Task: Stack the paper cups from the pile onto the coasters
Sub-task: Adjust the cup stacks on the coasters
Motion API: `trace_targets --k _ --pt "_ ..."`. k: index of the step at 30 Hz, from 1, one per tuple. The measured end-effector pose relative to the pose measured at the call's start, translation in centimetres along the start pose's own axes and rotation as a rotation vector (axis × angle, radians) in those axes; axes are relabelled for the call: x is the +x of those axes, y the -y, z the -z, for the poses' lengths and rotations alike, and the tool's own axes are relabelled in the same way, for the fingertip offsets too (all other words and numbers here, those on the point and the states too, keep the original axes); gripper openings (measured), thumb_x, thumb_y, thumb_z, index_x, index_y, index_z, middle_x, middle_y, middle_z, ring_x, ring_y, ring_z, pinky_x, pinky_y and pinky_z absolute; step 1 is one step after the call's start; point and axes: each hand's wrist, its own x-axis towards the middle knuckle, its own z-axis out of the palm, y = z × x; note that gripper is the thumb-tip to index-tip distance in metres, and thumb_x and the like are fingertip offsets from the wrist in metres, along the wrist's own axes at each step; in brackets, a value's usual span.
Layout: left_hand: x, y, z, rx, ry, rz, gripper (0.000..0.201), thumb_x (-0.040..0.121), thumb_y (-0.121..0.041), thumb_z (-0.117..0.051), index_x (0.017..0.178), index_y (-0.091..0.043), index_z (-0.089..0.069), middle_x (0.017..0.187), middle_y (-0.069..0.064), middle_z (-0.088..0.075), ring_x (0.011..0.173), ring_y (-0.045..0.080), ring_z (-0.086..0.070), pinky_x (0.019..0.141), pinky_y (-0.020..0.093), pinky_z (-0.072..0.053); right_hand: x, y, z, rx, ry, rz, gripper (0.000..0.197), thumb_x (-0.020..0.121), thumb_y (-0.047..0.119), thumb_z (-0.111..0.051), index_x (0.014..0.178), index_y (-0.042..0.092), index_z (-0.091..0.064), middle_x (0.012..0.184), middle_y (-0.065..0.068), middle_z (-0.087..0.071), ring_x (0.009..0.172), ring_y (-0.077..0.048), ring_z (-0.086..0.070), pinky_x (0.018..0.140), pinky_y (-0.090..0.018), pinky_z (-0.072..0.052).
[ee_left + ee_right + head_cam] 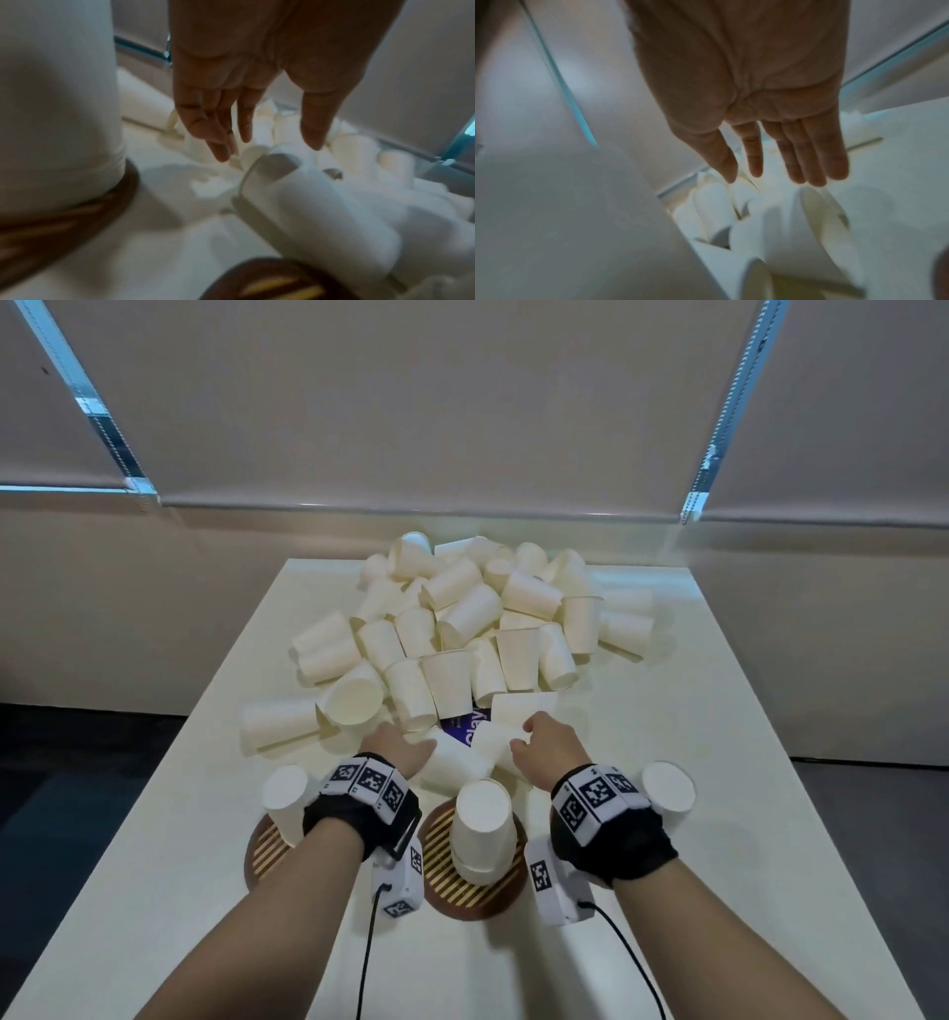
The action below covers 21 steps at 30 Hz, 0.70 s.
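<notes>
A big pile of white paper cups point(462, 618) covers the middle and back of the white table point(693, 891). Upside-down cup stacks stand on brown slatted coasters: a left stack point(285, 798) on the left coaster point(264, 855), a middle stack point(482, 829) on the middle coaster point(462, 891), and a right stack point(667, 788) whose coaster is hidden behind my wrist. My left hand point(405, 742) point(267, 150) hovers with straight fingers over a cup lying on its side point(308, 213). My right hand point(529, 737) point(770, 180) is also flat, just above lying cups point(795, 233).
A purple printed card point(470, 729) lies under the cups at the pile's near edge. The table's left and right edges drop to a dark floor. Beige window blinds point(411, 403) hang behind the table. Cables run back from both wrist cameras.
</notes>
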Motion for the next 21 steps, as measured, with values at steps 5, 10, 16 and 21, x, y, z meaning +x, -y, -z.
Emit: trace_targets --k 5,10,16,21 --pt "1.5 1.5 -2.4 0.013 0.114 0.005 0.056 0.087 -0.05 -0.057 0.125 -0.009 -0.054 0.123 0.01 -0.061 0.108 0.027 -0.058 0.087 0.03 -0.042 2.4 -1.0 -1.7 0.056 0.039 -0.091 0.033 0.093 0.018 -0.049 0.125 0.011 -0.046 0.125 -0.013 -0.055 0.113 -0.029 -0.055 0.087 -0.029 -0.043" --pt "2.1 1.3 -2.8 -0.25 0.159 0.036 0.056 0.087 -0.054 -0.053 0.117 -0.006 -0.06 0.11 0.015 -0.067 0.088 0.029 -0.064 0.085 0.031 -0.05 3.7 -2.1 -2.1 0.156 -0.073 -0.045 0.027 0.085 0.003 -0.052 0.066 0.022 -0.054 0.098 -0.012 -0.069 0.094 -0.027 -0.066 0.075 -0.025 -0.049" --pt "0.9 -0.1 0.2 -0.398 -0.077 -0.061 0.058 0.074 -0.045 -0.073 0.115 -0.007 -0.056 0.103 0.005 -0.06 0.09 0.022 -0.056 0.075 0.029 -0.044 1.5 -0.7 1.2 0.307 -0.374 0.211 0.013 0.088 0.004 -0.05 0.09 0.013 -0.06 0.085 0.003 -0.058 0.077 -0.016 -0.055 0.071 -0.019 -0.039" --pt "-2.2 -2.2 2.4 -0.229 -0.041 -0.299 0.079 0.063 -0.019 -0.082 0.126 -0.018 -0.033 0.109 0.007 -0.057 0.09 0.019 -0.055 0.072 0.027 -0.045 -0.2 1.6 4.1 0.397 -0.639 0.467 0.013 0.087 0.003 -0.051 0.097 0.005 -0.059 0.088 0.004 -0.058 0.079 -0.015 -0.053 0.071 -0.019 -0.039"
